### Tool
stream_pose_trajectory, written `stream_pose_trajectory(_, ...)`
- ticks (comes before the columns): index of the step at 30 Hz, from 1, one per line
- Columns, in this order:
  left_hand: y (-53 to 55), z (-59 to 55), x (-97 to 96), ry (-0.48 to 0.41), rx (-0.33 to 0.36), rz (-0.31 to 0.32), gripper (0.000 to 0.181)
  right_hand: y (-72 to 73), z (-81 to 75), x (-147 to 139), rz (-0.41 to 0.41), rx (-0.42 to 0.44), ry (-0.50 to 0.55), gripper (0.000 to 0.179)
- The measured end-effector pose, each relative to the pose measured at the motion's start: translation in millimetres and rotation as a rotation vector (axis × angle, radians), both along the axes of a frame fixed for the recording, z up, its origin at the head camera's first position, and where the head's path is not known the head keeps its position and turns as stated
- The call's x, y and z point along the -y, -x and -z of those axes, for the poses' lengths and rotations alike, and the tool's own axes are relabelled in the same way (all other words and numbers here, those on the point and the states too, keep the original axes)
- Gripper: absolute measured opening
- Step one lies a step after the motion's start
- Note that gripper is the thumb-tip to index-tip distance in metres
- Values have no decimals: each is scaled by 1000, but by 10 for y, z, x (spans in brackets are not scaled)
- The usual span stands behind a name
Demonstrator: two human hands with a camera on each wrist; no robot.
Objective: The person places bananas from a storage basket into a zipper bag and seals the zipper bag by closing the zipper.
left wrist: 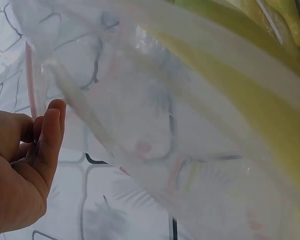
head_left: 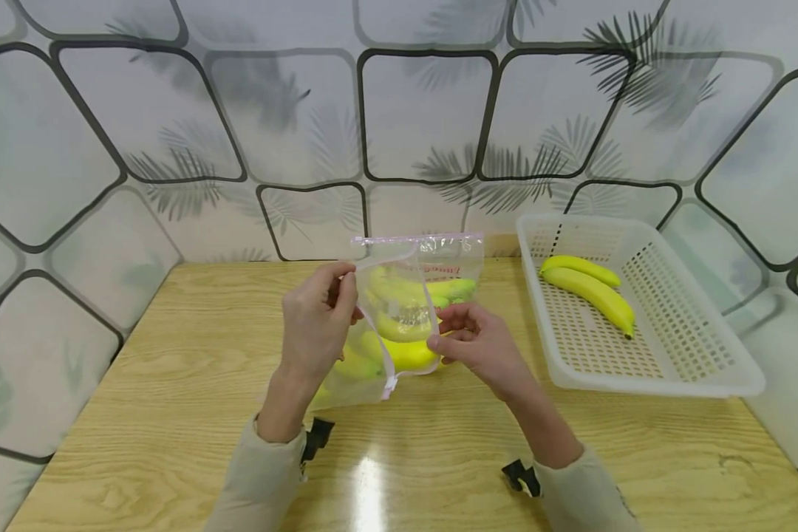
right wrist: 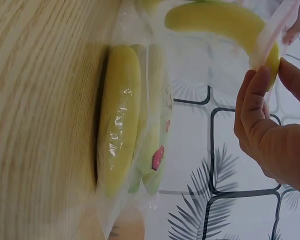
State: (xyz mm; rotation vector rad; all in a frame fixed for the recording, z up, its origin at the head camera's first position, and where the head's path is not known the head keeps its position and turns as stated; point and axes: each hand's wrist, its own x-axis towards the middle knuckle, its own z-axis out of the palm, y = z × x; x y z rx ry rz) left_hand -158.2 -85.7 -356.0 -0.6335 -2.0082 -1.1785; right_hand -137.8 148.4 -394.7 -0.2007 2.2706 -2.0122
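Note:
A clear zip bag (head_left: 387, 343) with a pale pink rim is held with its mouth spread between my two hands. My left hand (head_left: 319, 318) pinches the left side of the rim, thumb against fingers, as the left wrist view also shows. On the opposite side my right hand (head_left: 479, 347) pinches the rim between thumb and fingertips. A yellow toy-like banana (head_left: 408, 356) lies inside the bag, its end close to the right fingertips (right wrist: 262, 75). The pink slider (head_left: 389, 386) hangs at the near corner. More yellow shows blurred through the film.
Behind, a second clear bag (head_left: 448, 255) with red print lies on the wooden table (head_left: 173, 369), several bananas inside. To the right stands a white perforated basket (head_left: 652, 384) holding two bananas (head_left: 592, 295). A patterned wall covering (head_left: 425, 118) closes off the back and sides.

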Motion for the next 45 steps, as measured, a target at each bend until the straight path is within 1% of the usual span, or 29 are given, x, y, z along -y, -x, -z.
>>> stream_pose_trajectory(7, -31, -37, 44, -4, -9, -11, 13, -5, -11, 0, -79, 15, 22, 34)
stream_pose_trajectory(13, -47, -55, 71, -7, -30, -7, 13, -38, -15, 21, -131, 48, -76, 28)
stream_pose_trajectory(15, -54, -67, 80, -6, -35, -5, 13, -50, -19, 39, -136, 62, -96, 27)
stream_pose_trajectory(19, -62, -89, 91, -4, -36, -3, 14, -62, -22, 88, -128, 82, -98, 24)
stream_pose_trajectory(24, -72, -110, 131, -2, 11, -9, 14, -49, -27, 171, -101, 110, -25, 23)
stream_pose_trajectory(26, -59, -122, 176, 7, 25, -18, 13, -29, -69, 227, -96, 113, 1, 25)
stream_pose_trajectory(28, -38, -161, 245, 25, 37, -39, 13, 9, -153, 298, -96, 103, 7, 27)
stream_pose_trajectory(31, 24, -279, 374, 54, 81, -75, 14, 100, -335, 405, -101, 60, -5, 25)
stream_pose_trajectory(34, 91, -421, 530, 85, 173, -120, 18, 203, -537, 528, -105, 17, -44, 21)
stream_pose_trajectory(37, 132, -529, 697, 126, 276, -171, 22, 293, -720, 668, -105, -25, -101, 17)
stream_pose_trajectory(39, 133, -582, 798, 159, 333, -199, 23, 342, -820, 768, -111, -52, -151, 16)
stream_pose_trajectory(41, 118, -620, 875, 187, 387, -211, 24, 389, -895, 864, -123, -79, -188, 15)
stream_pose_trajectory(43, 102, -642, 926, 213, 430, -214, 24, 430, -942, 941, -133, -90, -203, 15)
stream_pose_trajectory(45, 90, -651, 956, 225, 457, -208, 25, 451, -972, 985, -143, -79, -200, 15)
